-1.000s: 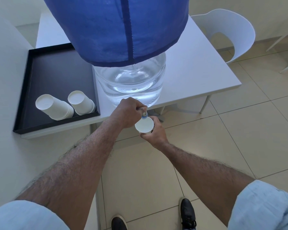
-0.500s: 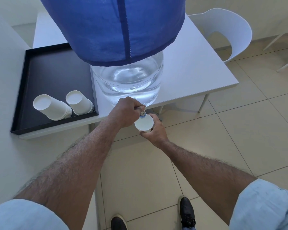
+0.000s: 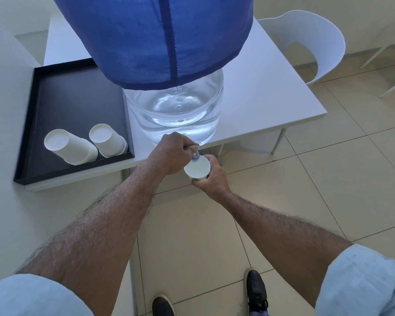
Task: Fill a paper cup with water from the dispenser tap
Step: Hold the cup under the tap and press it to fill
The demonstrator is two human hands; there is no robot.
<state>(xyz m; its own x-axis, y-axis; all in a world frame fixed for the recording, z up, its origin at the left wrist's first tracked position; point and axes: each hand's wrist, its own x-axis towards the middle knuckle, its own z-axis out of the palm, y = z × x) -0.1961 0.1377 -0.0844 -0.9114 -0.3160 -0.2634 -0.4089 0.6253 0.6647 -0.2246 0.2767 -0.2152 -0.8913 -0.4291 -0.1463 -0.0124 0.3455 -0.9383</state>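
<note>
The right hand (image 3: 211,177) is wrapped around the paper cup (image 3: 197,168), upright, its mouth directly under the tap (image 3: 195,155). The left hand (image 3: 170,153), nearer the tap, is closed on its lever beside the water bottle (image 3: 176,115).

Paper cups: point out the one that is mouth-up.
The paper cup in the right hand, under the tap. The two cup stacks on the black tray stand upside down, bases up.
</note>
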